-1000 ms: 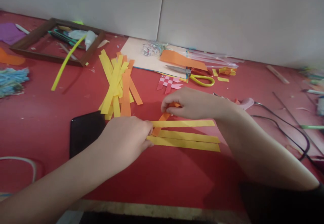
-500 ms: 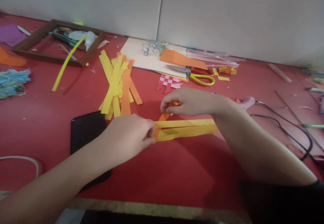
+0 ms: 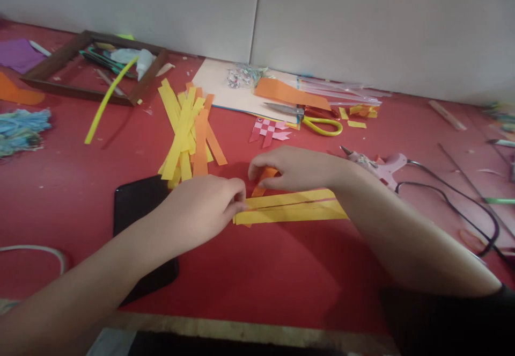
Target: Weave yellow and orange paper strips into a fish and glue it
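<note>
My left hand (image 3: 209, 203) pinches the left end of two long yellow paper strips (image 3: 293, 213), which lie side by side across the red table. An orange paper strip (image 3: 266, 174) curls up just behind them, and my right hand (image 3: 295, 166) is closed on it from above, fingers bent. A bit of orange shows below the yellow strips near my left fingertips, so the orange passes beneath them there. My left fingertips cover the crossing itself. The right ends of the yellow strips run under my right forearm.
Loose yellow and orange strips (image 3: 183, 136) lie behind my left hand, next to a black phone (image 3: 139, 205). A woven pink paper fish (image 3: 266, 129) and scissors (image 3: 322, 125) lie farther back. The corded glue gun (image 3: 388, 171) is beyond my right forearm; a wooden frame (image 3: 30, 79) stands back left.
The near yellow strip now lies over the orange strip, which earlier showed on top at the left end. My right hand has shifted slightly left, and more of the glue gun shows.
</note>
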`<state>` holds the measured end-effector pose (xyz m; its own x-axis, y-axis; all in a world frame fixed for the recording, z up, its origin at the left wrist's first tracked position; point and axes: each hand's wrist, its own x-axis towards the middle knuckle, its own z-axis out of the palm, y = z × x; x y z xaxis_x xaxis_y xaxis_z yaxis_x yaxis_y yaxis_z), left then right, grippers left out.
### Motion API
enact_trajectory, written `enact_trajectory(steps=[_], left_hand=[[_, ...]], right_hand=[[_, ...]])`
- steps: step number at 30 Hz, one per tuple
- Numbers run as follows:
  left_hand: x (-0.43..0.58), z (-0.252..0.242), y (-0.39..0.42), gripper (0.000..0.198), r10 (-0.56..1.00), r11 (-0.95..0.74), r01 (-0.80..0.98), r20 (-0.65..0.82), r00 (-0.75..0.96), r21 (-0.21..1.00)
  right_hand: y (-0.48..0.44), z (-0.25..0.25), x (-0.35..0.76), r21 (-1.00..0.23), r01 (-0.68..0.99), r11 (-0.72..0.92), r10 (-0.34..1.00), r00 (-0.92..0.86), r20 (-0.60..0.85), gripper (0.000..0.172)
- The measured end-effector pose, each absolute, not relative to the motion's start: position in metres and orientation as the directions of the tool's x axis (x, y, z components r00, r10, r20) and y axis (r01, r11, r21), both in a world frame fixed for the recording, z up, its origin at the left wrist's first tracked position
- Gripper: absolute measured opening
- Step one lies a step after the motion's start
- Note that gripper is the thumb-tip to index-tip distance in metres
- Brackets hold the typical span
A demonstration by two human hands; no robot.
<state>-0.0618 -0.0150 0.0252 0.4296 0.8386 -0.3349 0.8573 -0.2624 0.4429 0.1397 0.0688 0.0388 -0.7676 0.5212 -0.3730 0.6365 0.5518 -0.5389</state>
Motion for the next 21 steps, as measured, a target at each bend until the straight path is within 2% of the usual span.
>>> enact_trajectory(steps=[4, 8, 21], left_hand=[[-0.065, 0.025, -0.015, 0.008, 0.845, -0.284, 0.843, -0.296, 0.445, 0.456], [-0.066, 0.023, -0.015, 0.008, 0.838, -0.289, 0.833, -0.296, 0.458, 0.471], [-0.066, 0.019, -0.016, 0.008, 0.837, -0.295, 0.838, -0.298, 0.458, 0.459]], right_hand=[[0.068, 0.036, 0.139, -0.518, 0.64, 0.567, 0.55, -0.762, -0.34, 0.022], [0.068, 0.036, 0.138, -0.524, 0.633, 0.569, 0.567, -0.764, -0.307, 0.025], [0.067, 0.027, 0.134, -0.652, 0.561, 0.51, 0.568, -0.789, -0.234, 0.025]])
